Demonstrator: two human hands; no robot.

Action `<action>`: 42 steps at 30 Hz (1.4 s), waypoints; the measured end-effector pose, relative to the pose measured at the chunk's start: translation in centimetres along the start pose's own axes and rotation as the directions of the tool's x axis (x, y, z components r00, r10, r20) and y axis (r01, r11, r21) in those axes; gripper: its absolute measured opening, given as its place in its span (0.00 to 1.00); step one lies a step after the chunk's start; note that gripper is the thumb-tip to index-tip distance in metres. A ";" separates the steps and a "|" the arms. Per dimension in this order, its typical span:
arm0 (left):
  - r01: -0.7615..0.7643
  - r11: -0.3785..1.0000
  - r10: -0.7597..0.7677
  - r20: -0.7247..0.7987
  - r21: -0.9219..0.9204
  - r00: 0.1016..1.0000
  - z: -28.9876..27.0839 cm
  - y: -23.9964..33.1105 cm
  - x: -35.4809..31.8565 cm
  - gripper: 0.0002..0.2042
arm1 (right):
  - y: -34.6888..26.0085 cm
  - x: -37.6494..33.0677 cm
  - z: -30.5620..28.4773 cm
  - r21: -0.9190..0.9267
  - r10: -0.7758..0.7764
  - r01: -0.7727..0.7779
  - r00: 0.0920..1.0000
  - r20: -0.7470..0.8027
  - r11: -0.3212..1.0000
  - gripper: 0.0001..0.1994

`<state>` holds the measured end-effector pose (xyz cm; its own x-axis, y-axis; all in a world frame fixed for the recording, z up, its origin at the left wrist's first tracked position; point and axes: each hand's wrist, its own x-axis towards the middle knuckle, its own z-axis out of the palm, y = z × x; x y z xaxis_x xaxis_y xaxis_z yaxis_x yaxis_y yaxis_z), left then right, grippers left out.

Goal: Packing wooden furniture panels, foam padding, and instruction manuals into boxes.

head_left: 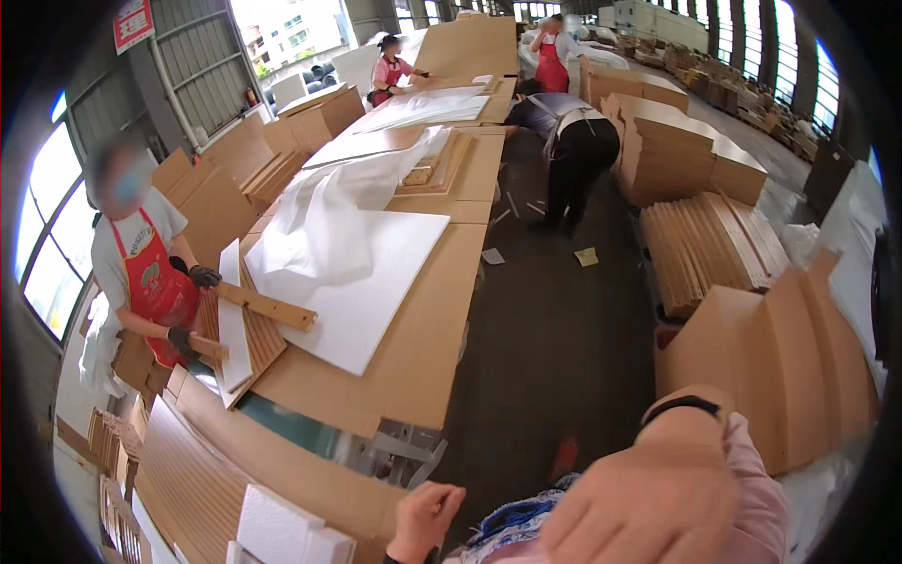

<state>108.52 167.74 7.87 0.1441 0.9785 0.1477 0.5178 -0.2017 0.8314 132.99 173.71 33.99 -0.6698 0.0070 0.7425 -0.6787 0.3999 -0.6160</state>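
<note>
A long cardboard-covered worktable (413,348) carries a white foam panel (366,282). Nearer, the wearer's right hand (639,503) hangs loosely curled, grasping nothing. The left hand (425,520), fingers bent and unladen, hovers just beside a white foam block (282,531) on stacked cardboard.

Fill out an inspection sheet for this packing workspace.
Surface: long brown cardboard-covered table, a flat white foam board on it.
Job's things: white foam block nearest the left hand; neither hand holds anything.
Clutter: paper scraps on the dark floor.
Grippers: left hand loosely curled; right hand raised close to the camera, blurred.
Cables: nothing seen.
Surroundings: co-worker in a red apron handling wooden slats; stacks of folded cardboard on the right.
</note>
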 end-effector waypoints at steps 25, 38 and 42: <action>0.906 0.423 -0.607 -0.746 -0.011 0.275 -5.5 -29.6 62.7 0.37 | 17.5 -19.6 -62.8 -0.868 0.813 -0.426 0.580 -0.048 0.253 0.11; -0.119 0.941 -0.255 -0.895 -0.317 0.366 4.1 -7.1 80.1 0.17 | 66.2 -4.1 -67.9 -0.231 -0.127 0.264 0.869 0.478 0.937 0.11; 0.195 0.952 -0.281 -0.922 -0.234 0.268 8.0 -7.0 81.3 0.19 | 69.4 -0.1 -77.3 0.104 -0.621 0.616 0.747 0.236 0.781 0.08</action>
<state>123.33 248.38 9.80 -0.8842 0.3586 0.2993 0.3238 0.0086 0.9461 109.23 272.31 11.56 -0.1502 -0.4599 0.8752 -0.9740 0.2208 -0.0511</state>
